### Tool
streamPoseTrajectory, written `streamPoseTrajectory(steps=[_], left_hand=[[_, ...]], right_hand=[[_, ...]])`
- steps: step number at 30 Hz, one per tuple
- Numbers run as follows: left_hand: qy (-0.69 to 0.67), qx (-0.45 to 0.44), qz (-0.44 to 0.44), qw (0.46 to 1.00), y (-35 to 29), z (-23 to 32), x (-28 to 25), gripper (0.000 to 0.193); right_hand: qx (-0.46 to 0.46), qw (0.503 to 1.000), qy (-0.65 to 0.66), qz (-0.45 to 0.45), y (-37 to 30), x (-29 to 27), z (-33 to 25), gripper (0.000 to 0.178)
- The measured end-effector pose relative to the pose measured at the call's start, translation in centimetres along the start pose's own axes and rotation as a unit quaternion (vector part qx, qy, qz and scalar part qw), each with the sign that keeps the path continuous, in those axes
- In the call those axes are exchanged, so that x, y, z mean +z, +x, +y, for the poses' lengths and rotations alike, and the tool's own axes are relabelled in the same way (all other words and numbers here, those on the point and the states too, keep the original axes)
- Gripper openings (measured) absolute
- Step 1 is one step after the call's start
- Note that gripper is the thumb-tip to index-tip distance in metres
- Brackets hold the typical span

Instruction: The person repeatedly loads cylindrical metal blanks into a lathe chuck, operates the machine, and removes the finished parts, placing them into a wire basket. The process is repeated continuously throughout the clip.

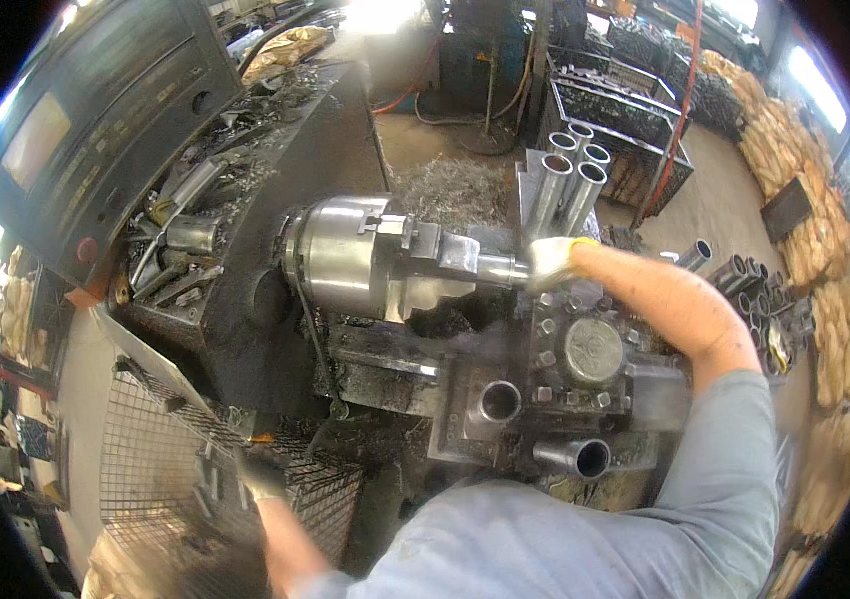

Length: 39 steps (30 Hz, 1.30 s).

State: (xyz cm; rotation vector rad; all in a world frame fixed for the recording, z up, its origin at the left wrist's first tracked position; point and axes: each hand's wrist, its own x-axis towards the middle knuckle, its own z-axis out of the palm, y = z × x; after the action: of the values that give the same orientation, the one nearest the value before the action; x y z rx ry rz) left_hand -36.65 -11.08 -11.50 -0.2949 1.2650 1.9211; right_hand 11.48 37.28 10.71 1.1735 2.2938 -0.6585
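My right hand [550,263], in a pale glove with a yellow cuff, is closed around the outer end of a shiny metal tube [498,270]. The tube's other end sits between the jaws of a lathe chuck [350,258]. Low on the left, my left hand [263,477] is by the rim of a wire mesh basket [145,449]. It is blurred and its fingers are dark, so what they hold, if anything, does not show. Just right of the chuck, below my right hand, stands the bolted tool post [593,349].
Several upright tubes [550,190] stand behind my right hand. Two short tubes, one upright [498,401] and one lying [580,457], rest near my body. More tubes [745,280] are at the right. The headstock [275,200] carries loose tools; metal shavings [455,190] lie behind the chuck.
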Motion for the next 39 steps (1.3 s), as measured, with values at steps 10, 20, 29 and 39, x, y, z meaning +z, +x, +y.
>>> streamPoseTrajectory(steps=[10, 20, 29, 39], left_hand=[[0.109, 0.06, 0.029, 0.992, 1.6, -0.1, -0.1, 0.047], [0.495, 0.773, 0.035, 0.396, -10.3, 17.0, 25.6, 0.036], [0.742, 0.502, 0.128, 0.424, -4.9, 26.8, 39.5, 0.077], [0.618, 0.428, -0.286, 0.594, -21.6, -9.2, 9.4, 0.021]], right_hand=[[-0.042, 0.953, 0.055, 0.295, -7.7, 0.1, -2.8, 0.076], [0.152, 0.641, 0.432, 0.616, -28.8, 21.2, -2.9, 0.04], [0.159, 0.731, 0.308, 0.587, -32.6, 31.1, -5.7, 0.034], [0.072, 0.778, 0.456, 0.427, -28.4, 33.2, -5.2, 0.058]])
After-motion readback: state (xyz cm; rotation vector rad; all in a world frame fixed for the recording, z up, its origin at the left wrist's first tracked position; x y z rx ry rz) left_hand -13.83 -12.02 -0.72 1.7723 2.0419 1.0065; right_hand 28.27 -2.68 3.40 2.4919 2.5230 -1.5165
